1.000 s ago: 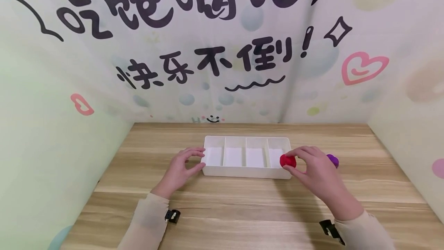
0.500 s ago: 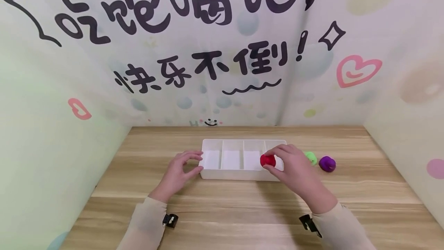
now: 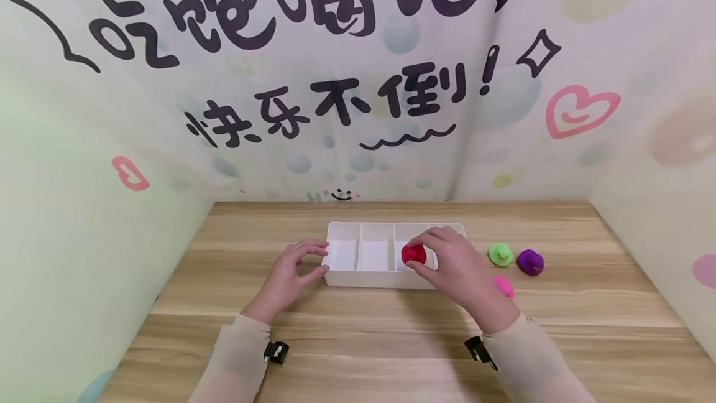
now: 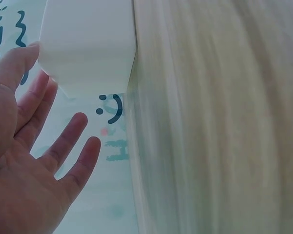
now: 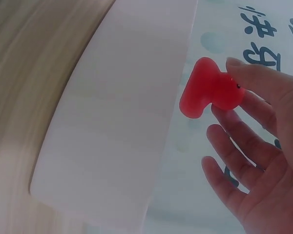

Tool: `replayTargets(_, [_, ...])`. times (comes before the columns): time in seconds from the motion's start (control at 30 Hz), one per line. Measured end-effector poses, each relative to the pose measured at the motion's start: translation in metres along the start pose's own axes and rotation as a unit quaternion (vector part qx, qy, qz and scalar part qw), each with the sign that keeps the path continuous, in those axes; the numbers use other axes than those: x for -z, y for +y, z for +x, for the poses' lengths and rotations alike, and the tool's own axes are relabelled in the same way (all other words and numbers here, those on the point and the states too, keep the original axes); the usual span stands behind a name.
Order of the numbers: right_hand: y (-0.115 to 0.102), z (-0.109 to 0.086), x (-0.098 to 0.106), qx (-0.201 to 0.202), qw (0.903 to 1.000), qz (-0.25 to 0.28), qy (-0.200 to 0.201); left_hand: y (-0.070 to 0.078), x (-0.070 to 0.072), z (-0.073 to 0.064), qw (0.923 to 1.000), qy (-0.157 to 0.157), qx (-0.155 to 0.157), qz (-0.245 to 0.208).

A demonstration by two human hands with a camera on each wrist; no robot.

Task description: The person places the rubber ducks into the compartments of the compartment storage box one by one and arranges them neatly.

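A white tray (image 3: 363, 278) split by upright dividers stands on the table. My left hand (image 3: 289, 278) rests its thumb and fingertips against the tray's left end; in the left wrist view its other fingers are spread. Between thumb and fingertips, my right hand (image 3: 455, 266) pinches a small red rubber duck (image 3: 413, 255). The right wrist view shows the duck (image 5: 210, 87) tilted, above the tray's rim, with one black eye visible. From the head it appears over the third compartment from the left. The right hand hides part of the rightmost compartment.
Right of the tray sit a green duck (image 3: 500, 255), a purple duck (image 3: 530, 262) and a pink toy (image 3: 504, 286), partly hidden by my right wrist. A printed wall (image 3: 335, 166) closes off the table's (image 3: 358, 341) back edge.
My right hand has carried the red duck leftward from the tray's right end to the third compartment. The green and pink toys have come into view. My left hand stays at the tray's end.
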State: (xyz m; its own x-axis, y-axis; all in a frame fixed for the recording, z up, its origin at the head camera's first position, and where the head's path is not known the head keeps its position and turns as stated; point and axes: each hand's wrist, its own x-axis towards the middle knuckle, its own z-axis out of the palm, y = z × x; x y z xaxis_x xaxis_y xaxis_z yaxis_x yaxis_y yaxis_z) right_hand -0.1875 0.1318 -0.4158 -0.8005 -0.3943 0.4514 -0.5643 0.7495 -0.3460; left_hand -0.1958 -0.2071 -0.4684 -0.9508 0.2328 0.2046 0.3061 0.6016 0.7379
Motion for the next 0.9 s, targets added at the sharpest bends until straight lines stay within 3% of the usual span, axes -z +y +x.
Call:
replayTargets(0.57, [-0.026,0.024,-0.026,0.023,0.9994,0.027,-0.005,-0.001,0.002,-0.002,0.9999,0.008,0.005,-0.004])
replayTargets(0.9, [-0.038,0.033,-0.035,0.029,0.9994,0.015,-0.012,0.003,-0.001,0.001,0.9999,0.004,0.013,-0.007])
